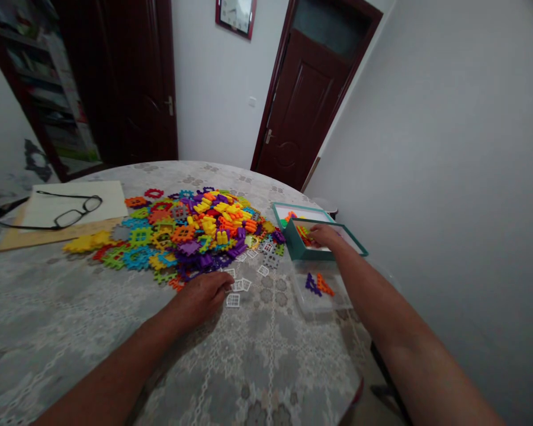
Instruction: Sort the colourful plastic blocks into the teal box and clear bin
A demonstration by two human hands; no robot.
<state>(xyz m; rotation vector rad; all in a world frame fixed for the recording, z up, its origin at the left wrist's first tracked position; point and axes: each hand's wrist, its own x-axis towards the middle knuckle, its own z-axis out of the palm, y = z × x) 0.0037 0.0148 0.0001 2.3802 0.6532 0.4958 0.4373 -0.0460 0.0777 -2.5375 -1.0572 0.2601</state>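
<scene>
A heap of colourful plastic interlocking pieces [190, 234] lies in the middle of the round table [257, 367]. My left hand [204, 296] rests on the cloth at the heap's near edge, fingers curled next to small white grid pieces [233, 300]. My right hand [326, 235] reaches into a teal box [293, 244] at the table's right edge, fingers bent down among the pieces inside. What it holds, if anything, is hidden.
A clear plastic tray [322, 293] with purple and orange pieces sits near the right edge. Black glasses [73, 214] lie on white paper [111, 201] over a wooden board at the far left. Dark doors and a grey wall stand behind.
</scene>
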